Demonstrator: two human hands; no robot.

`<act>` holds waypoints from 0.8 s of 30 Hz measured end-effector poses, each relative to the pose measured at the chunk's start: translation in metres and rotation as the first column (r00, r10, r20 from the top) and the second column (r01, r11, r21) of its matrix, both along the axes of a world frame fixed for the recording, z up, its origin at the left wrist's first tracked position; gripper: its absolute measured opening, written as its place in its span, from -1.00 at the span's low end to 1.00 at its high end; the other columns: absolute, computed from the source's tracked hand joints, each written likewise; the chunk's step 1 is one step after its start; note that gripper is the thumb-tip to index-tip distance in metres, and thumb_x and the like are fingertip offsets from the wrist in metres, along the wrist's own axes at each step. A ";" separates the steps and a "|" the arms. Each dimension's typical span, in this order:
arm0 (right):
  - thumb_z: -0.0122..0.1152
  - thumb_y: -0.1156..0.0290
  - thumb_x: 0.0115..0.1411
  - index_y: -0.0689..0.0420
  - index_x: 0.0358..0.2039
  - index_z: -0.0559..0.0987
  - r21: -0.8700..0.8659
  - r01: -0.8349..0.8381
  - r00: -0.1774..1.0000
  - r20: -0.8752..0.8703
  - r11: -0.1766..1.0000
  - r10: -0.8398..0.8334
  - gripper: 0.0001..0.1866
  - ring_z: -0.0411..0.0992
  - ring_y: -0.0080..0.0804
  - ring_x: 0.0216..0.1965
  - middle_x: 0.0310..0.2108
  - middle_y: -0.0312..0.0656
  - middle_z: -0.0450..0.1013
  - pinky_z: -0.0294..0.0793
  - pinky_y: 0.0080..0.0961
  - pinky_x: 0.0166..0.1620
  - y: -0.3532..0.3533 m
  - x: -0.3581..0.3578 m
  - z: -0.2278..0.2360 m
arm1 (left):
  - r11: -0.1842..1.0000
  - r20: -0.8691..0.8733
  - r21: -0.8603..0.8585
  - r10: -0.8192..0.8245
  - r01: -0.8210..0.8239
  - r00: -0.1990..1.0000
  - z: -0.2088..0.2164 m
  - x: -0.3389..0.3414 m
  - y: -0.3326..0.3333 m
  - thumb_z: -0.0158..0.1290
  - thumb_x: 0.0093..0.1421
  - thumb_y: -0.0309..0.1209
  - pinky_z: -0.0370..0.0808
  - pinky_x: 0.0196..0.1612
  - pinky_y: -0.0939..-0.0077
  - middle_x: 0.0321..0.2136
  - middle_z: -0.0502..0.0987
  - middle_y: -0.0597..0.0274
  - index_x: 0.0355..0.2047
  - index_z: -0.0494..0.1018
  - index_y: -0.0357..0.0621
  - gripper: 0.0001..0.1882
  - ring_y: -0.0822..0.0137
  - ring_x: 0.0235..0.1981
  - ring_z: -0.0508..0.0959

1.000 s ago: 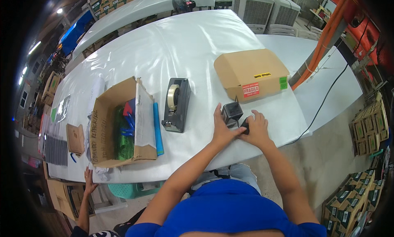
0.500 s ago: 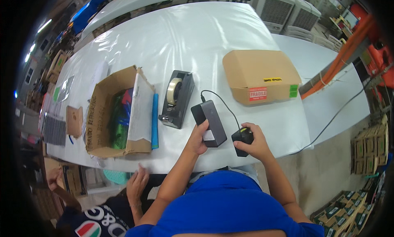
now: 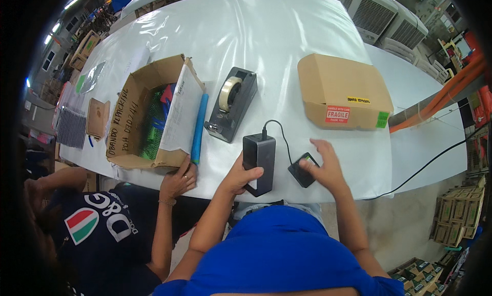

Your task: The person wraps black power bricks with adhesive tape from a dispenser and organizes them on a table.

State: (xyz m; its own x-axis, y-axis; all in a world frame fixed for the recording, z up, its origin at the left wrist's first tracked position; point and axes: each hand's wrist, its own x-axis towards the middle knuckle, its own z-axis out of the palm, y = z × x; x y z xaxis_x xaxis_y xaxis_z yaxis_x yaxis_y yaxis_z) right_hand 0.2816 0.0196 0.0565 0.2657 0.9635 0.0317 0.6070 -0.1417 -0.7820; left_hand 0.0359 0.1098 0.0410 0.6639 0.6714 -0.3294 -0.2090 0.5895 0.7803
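the left hand [image 3: 240, 177] holds a dark grey block [image 3: 266, 165] at the white table's [image 3: 279, 85] near edge. the right hand [image 3: 329, 170], fingers spread wide, has its thumb over a small black device [image 3: 302, 178] cabled to the block.

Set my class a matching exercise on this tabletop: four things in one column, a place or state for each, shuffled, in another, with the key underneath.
Things
1. grey block
2. small black device
3. tape dispenser
4. blue tube

Places and states
A. loaded with a roll of pale tape
B. lying alongside the open cardboard box
C. held in the left hand
D. partly covered by the right hand

Right pairs: 1-C, 2-D, 3-A, 4-B
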 end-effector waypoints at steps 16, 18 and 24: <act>0.20 0.51 0.04 0.15 -0.25 0.57 0.098 -0.722 0.679 -0.090 0.685 0.728 -0.79 0.47 -0.29 -0.30 -0.36 -0.18 0.49 0.44 -0.47 -0.24 0.087 -0.026 0.088 | 0.969 0.036 0.239 -0.070 0.060 0.997 0.007 0.001 0.003 0.25 -0.28 -0.19 0.48 -0.08 0.29 -0.20 0.47 -0.01 0.09 0.20 -0.32 -0.09 0.07 -0.14 0.53; 0.21 0.53 0.03 0.14 -0.25 0.56 0.114 -0.758 0.630 -0.129 0.642 0.766 -0.78 0.47 -0.29 -0.30 -0.36 -0.19 0.48 0.44 -0.47 -0.24 0.089 -0.026 0.084 | 0.976 0.031 0.201 -0.089 0.081 0.996 0.011 0.003 -0.001 0.24 -0.28 -0.15 0.51 -0.13 0.29 -0.18 0.46 -0.06 0.08 0.20 -0.32 -0.09 0.07 -0.16 0.54; 0.21 0.56 -0.01 0.15 -0.33 0.54 0.158 -0.790 0.559 -0.210 0.592 0.802 -0.82 0.47 -0.30 -0.32 -0.39 -0.22 0.48 0.43 -0.47 -0.25 0.096 -0.028 0.075 | 0.995 0.147 0.075 -0.073 0.062 0.986 0.020 0.005 -0.009 0.23 -0.20 -0.15 0.52 -0.14 0.30 -0.17 0.45 -0.01 0.08 0.22 -0.29 -0.16 0.10 -0.17 0.55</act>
